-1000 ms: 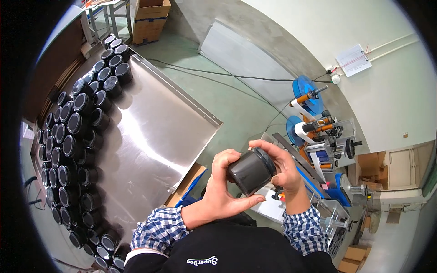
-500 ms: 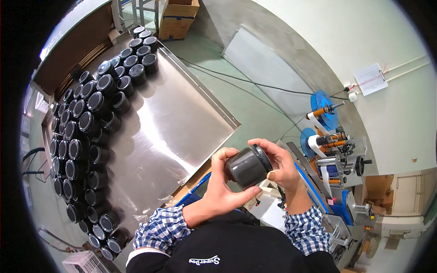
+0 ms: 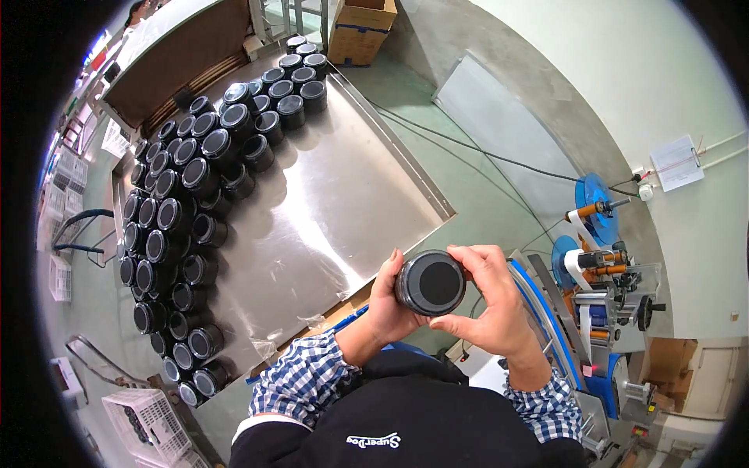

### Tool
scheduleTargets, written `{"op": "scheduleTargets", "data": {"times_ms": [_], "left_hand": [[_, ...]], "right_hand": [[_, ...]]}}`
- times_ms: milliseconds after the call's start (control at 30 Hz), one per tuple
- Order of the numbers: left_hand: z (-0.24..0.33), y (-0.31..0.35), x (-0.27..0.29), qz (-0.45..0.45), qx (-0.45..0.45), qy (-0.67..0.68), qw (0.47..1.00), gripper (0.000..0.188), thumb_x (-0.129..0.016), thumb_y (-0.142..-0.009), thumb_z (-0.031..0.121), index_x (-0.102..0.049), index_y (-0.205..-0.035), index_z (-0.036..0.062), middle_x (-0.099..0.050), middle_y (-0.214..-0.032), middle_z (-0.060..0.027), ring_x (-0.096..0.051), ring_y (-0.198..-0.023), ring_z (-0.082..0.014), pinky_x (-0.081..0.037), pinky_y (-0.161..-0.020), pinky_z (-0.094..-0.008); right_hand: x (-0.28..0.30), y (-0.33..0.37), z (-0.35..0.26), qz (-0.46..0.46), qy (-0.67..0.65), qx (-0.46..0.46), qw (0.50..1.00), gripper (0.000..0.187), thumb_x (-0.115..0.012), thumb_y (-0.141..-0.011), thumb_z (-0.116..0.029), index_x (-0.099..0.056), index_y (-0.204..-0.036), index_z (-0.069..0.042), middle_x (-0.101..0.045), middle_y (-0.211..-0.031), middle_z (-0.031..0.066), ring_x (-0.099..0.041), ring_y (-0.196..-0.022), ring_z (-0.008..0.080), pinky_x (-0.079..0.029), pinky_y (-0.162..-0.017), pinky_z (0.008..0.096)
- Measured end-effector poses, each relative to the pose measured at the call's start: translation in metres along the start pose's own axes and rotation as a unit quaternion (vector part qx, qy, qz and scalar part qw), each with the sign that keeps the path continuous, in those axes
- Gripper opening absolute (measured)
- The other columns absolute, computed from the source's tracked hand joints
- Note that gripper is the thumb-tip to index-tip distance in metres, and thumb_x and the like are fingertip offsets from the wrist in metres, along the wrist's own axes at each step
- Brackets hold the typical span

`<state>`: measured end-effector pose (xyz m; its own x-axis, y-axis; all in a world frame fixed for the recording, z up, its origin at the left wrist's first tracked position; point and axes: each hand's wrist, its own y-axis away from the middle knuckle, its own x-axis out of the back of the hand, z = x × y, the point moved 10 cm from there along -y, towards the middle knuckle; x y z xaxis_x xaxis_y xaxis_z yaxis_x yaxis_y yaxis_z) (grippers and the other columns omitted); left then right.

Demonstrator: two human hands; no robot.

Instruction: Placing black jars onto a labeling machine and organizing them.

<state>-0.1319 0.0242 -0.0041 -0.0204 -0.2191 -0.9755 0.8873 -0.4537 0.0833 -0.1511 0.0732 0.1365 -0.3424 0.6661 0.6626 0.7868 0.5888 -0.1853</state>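
A glossy black jar (image 3: 431, 284) is held in front of my chest, one round end facing up with a matt black disc inside a shiny rim. My left hand (image 3: 388, 308) closes around its left side, the thumb along the edge and the other fingers mostly hidden beneath. On the opposite side, my right hand (image 3: 493, 300) grips it between the fingers at the upper right rim and the thumb near the lower edge. Many similar black jars (image 3: 199, 179) stand crowded, some stacked, along the left of a steel table (image 3: 335, 171).
A labelling machine (image 3: 601, 296) with blue reels (image 3: 599, 207) stands at right. Cables (image 3: 499, 157) cross the floor behind the table's raised edge. A cardboard box (image 3: 360, 35) sits at the back, a white plastic crate (image 3: 148, 425) at lower left, and a grey panel (image 3: 507, 117) leans on the wall.
The jar has turned from lying sideways to having one round end face up. My right fingers have shifted on its rim. The whole view has swung, moving the table rightward in the picture.
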Motion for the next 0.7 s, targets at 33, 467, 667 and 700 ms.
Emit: {"op": "scheduleTargets", "data": {"times_ms": [33,467,667,700], "left_hand": [[-0.004,-0.001,0.0,-0.023,0.013,0.031,0.999,0.08,-0.025,-0.091,0.071,-0.055,-0.125,0.0056,-0.061,-0.12,-0.0142,-0.06,-0.108,-0.0279,-0.053,-0.089,-0.0412],[0.0,0.0,0.019,-0.041,0.007,0.03,0.999,0.072,-0.037,-0.092,0.065,-0.056,-0.125,0.0038,-0.063,-0.119,-0.0133,-0.063,-0.107,-0.0259,-0.054,-0.09,-0.0402],[0.039,0.012,0.042,0.096,-0.049,-0.202,0.973,0.075,-0.029,-0.093,0.068,-0.054,-0.124,0.0036,-0.062,-0.118,-0.0149,-0.064,-0.104,-0.0239,-0.053,-0.094,-0.0394],[0.045,0.014,0.05,0.104,-0.054,-0.203,0.972,0.075,-0.029,-0.093,0.068,-0.054,-0.124,0.0036,-0.062,-0.118,-0.0149,-0.064,-0.104,-0.0239,-0.053,-0.094,-0.0394]], "right_hand": [[0.0,0.0,-0.002,0.001,0.008,0.013,1.0,0.083,-0.089,-0.061,-0.03,-0.051,-0.129,-0.002,-0.051,-0.114,0.0135,-0.055,-0.104,0.0285,-0.049,-0.086,0.0377],[-0.017,-0.002,-0.006,-0.034,0.02,0.057,0.998,0.084,-0.088,-0.061,-0.031,-0.049,-0.13,-0.005,-0.046,-0.121,0.0141,-0.047,-0.113,0.0313,-0.042,-0.095,0.042],[-0.039,-0.01,0.0,-0.034,0.015,0.091,0.995,0.085,-0.088,-0.06,-0.028,-0.047,-0.131,-0.006,-0.046,-0.122,0.014,-0.047,-0.114,0.0333,-0.042,-0.096,0.0428],[-0.047,-0.012,0.008,-0.029,0.021,0.081,0.996,0.084,-0.088,-0.06,-0.026,-0.048,-0.13,-0.005,-0.048,-0.12,0.014,-0.048,-0.113,0.0318,-0.043,-0.095,0.0411]]}}
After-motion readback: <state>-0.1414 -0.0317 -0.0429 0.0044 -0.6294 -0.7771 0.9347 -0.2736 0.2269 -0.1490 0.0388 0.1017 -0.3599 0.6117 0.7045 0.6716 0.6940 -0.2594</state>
